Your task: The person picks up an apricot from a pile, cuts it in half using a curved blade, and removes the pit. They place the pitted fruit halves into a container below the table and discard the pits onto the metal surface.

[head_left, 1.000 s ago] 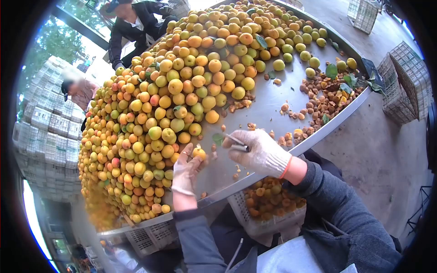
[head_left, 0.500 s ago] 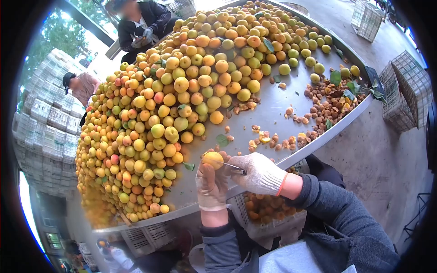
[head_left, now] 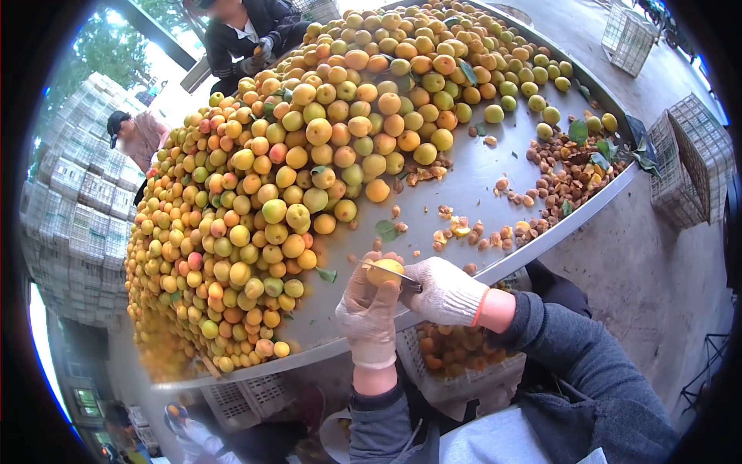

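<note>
My left hand (head_left: 369, 313), in a pale glove, holds a yellow apricot (head_left: 384, 271) between thumb and fingers above the table's near edge. My right hand (head_left: 448, 292), in a white knitted glove with an orange cuff edge, grips a small knife (head_left: 412, 281). The thin blade lies across the apricot on the side facing me. Beyond my hands a large heap of apricots (head_left: 309, 155) covers much of the metal table (head_left: 464, 182). Pits and fruit scraps (head_left: 568, 182) lie to the right, with a few more scattered near my hands.
Below the table edge, a crate (head_left: 456, 379) holds halved apricots. White crates (head_left: 692, 162) stand on the floor at right, and stacked crates (head_left: 81, 209) at left. One person (head_left: 247, 39) sits across the table; another person (head_left: 139, 139) is at far left. Another person's sleeve shows low left.
The knife blade has moved across the apricot, and both hands have shifted slightly right in view. The whole view has shifted a little. The person across the table has moved their hands.
</note>
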Demonstrator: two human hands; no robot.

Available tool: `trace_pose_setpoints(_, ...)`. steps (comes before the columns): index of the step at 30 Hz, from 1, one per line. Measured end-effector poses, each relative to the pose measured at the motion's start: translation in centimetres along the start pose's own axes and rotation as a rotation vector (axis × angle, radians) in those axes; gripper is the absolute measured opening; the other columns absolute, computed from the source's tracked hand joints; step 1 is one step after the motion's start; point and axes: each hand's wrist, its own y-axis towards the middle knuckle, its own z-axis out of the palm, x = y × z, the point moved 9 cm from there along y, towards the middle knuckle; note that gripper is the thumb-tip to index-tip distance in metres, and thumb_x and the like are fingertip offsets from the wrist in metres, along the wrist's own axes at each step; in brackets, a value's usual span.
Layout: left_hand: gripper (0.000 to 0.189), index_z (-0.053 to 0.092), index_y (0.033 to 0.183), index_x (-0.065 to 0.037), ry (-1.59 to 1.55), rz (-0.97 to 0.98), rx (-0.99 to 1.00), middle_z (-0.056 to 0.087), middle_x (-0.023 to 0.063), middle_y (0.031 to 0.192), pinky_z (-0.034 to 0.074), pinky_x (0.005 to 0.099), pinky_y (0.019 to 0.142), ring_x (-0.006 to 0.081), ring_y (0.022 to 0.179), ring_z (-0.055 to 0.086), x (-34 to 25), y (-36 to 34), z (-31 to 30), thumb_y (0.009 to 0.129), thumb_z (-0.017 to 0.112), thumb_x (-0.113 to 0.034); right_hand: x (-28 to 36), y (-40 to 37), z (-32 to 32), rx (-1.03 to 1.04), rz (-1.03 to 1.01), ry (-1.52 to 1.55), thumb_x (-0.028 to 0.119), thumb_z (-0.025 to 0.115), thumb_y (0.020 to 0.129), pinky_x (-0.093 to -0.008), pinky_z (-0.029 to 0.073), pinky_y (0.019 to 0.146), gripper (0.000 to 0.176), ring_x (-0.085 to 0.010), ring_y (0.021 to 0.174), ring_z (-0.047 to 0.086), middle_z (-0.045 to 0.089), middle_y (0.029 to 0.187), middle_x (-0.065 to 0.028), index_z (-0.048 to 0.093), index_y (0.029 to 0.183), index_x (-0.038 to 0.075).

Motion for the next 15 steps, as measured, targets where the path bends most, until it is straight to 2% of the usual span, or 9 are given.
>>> trace_pose_setpoints(3, 0.058, 0.051, 0.128, 0.005, 0.037, 0.021, 0.047, 0.064, 0.0141, 0.114, 0.049, 0.03, 0.092, 0.0193, 0.102, 0.062, -0.8, -0.3, 0.7, 0.08, 0.077, -0.013, 0.3, -0.3, 0.2, 0.049, 0.043, 0.031, 0.007, 0.061, 0.079, -0.0363, 0.052, 0.068, 0.028, -0.0304, 0.074, 0.067, 0.066, 0.082, -0.0197, 0.065, 0.107, 0.003)
trace_pose_setpoints(5, 0.059, 0.052, 0.127, 0.006, -0.109, 0.038, 0.077, 0.064, 0.0133, 0.115, 0.049, 0.0285, 0.09, 0.0179, 0.1, 0.062, -1.1, -0.1, 1.3, 0.079, 0.079, -0.015, 1.0, -0.4, -0.3, -0.094, -0.103, 0.044, 0.006, 0.059, 0.078, -0.037, 0.051, 0.065, 0.021, -0.0321, 0.069, 0.066, 0.066, 0.076, -0.0181, 0.067, 0.098, 0.005)
trace_pose_setpoints(9, 0.054, 0.055, 0.125, 0.005, -0.095, -0.039, 0.12, 0.064, 0.0134, 0.114, 0.049, 0.0293, 0.09, 0.017, 0.098, 0.062, 0.0, -0.3, 0.9, 0.08, 0.078, -0.016, 0.9, -0.5, 0.0, -0.117, -0.13, -0.034, 0.007, 0.059, 0.078, -0.0374, 0.051, 0.065, 0.022, -0.0321, 0.069, 0.066, 0.066, 0.076, -0.0176, 0.067, 0.098, 0.005)
trace_pose_setpoints(11, 0.053, 0.055, 0.124, 0.004, 0.319, 0.037, 0.117, 0.064, 0.0123, 0.113, 0.049, 0.0298, 0.089, 0.0164, 0.098, 0.061, -1.2, -0.7, 1.2, 0.082, 0.077, -0.018, 0.5, -0.5, 0.0, -0.074, -0.075, -0.129, 0.009, 0.06, 0.08, -0.0374, 0.051, 0.066, 0.022, -0.0322, 0.07, 0.066, 0.066, 0.077, -0.018, 0.067, 0.1, 0.005)
trace_pose_setpoints(12, 0.053, 0.055, 0.124, 0.004, 0.317, 0.035, 0.119, 0.064, 0.0123, 0.113, 0.049, 0.0298, 0.089, 0.0164, 0.098, 0.061, -1.1, -0.5, 1.0, 0.082, 0.077, -0.018, 0.5, -0.4, -0.3, -0.075, -0.072, -0.129, 0.009, 0.06, 0.08, -0.0374, 0.051, 0.066, 0.022, -0.0322, 0.07, 0.066, 0.066, 0.077, -0.018, 0.067, 0.1, 0.005)
trace_pose_setpoints(14, 0.054, 0.056, 0.122, 0.005, 0.927, 0.334, 0.214, 0.064, 0.0103, 0.112, 0.049, 0.0293, 0.088, 0.0154, 0.098, 0.06, -2.4, -0.7, 2.1, 0.08, 0.078, -0.02, -0.6, -0.4, 0.2, 0.048, 0.049, -0.123, 0.012, 0.061, 0.082, -0.037, 0.051, 0.067, 0.023, -0.0322, 0.073, 0.067, 0.066, 0.079, -0.019, 0.067, 0.103, 0.006)
trace_pose_setpoints(15, 0.054, 0.056, 0.122, 0.005, 0.922, 0.334, 0.217, 0.064, 0.0103, 0.112, 0.049, 0.0293, 0.088, 0.0154, 0.098, 0.06, -2.4, -0.8, 2.4, 0.08, 0.078, -0.02, -0.6, -0.5, 0.2, 0.046, 0.052, -0.127, 0.012, 0.061, 0.082, -0.037, 0.051, 0.067, 0.023, -0.0322, 0.073, 0.067, 0.066, 0.079, -0.019, 0.067, 0.103, 0.006)
